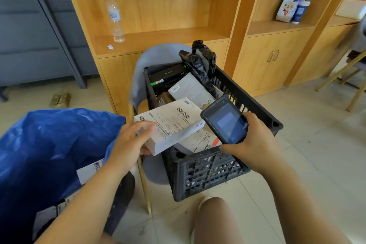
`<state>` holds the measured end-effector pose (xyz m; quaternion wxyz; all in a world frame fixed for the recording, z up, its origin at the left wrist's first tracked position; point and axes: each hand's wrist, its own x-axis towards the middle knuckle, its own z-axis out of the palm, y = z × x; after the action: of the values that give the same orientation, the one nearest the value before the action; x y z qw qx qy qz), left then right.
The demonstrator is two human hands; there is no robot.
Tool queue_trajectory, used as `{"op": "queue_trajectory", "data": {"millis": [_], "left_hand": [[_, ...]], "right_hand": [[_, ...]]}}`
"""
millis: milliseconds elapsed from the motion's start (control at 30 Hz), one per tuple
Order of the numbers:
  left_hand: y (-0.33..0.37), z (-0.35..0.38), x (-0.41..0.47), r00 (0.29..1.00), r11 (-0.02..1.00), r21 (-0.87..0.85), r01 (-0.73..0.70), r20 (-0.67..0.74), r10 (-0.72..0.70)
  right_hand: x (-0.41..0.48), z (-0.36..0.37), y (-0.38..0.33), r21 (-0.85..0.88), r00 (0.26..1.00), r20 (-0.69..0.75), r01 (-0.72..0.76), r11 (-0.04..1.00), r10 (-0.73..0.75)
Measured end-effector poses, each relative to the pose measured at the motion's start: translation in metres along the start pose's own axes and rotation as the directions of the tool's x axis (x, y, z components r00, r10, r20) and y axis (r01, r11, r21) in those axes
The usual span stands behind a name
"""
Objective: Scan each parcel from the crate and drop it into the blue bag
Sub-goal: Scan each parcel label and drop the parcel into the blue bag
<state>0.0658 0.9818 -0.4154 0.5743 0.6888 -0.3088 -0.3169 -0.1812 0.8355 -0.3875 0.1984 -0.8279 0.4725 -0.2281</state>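
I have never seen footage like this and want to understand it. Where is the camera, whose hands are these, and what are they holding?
There is no machine here. A person wears a wide-angle camera on the head, so the single picture looks forward and down at their own arms. The left hand grips a white parcel with a printed label, held over the black crate. The right hand holds a handheld scanner, screen up, close to that label. The crate stands on a grey chair and holds more parcels. At the left, an open blue bag has parcels in it. A water bottle stands on the wooden shelf behind.
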Motion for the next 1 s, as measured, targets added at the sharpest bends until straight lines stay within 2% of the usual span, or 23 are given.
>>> {"op": "queue_trajectory", "data": {"millis": [100,167,267,333,433,500,600,700,1000], "left_hand": [[0.0,0.005,0.0,0.991,0.991,-0.112,0.07,-0.103,-0.082],[-0.002,0.007,0.0,0.979,0.97,-0.207,0.131,-0.124,-0.159],[-0.003,0.002,0.001,0.925,0.864,-0.405,0.301,-0.098,-0.368],[-0.005,-0.002,0.0,0.901,0.803,-0.463,0.375,-0.019,-0.432],[-0.009,-0.006,-0.003,0.936,0.836,-0.458,0.304,-0.018,-0.351],[-0.012,-0.008,-0.003,0.961,0.877,-0.452,0.162,-0.127,-0.244],[-0.011,-0.01,-0.006,0.936,0.944,-0.329,0.008,-0.331,-0.123],[-0.011,-0.011,-0.012,0.914,0.973,-0.226,-0.05,-0.404,-0.047],[-0.008,-0.014,-0.019,0.891,0.974,-0.199,-0.113,-0.454,0.01]], "right_hand": [[-0.004,-0.003,-0.005,-0.046,1.0,-0.003,-0.001,0.999,0.0],[-0.006,-0.006,-0.008,-0.062,1.0,0.017,-0.011,0.998,0.012],[-0.008,-0.009,-0.014,-0.087,0.999,0.038,-0.024,0.996,0.027],[-0.01,-0.012,-0.018,-0.104,0.998,0.05,-0.025,0.994,0.031],[-0.011,-0.016,-0.022,-0.163,0.998,0.067,0.0,0.987,0.011],[-0.012,-0.019,-0.025,-0.213,0.997,0.083,0.017,0.977,0.001],[-0.014,-0.022,-0.028,-0.264,0.994,0.113,0.038,0.964,-0.008],[-0.015,-0.023,-0.032,-0.301,0.991,0.134,0.066,0.951,-0.027],[-0.016,-0.024,-0.039,-0.347,0.988,0.15,0.08,0.934,-0.029]]}}
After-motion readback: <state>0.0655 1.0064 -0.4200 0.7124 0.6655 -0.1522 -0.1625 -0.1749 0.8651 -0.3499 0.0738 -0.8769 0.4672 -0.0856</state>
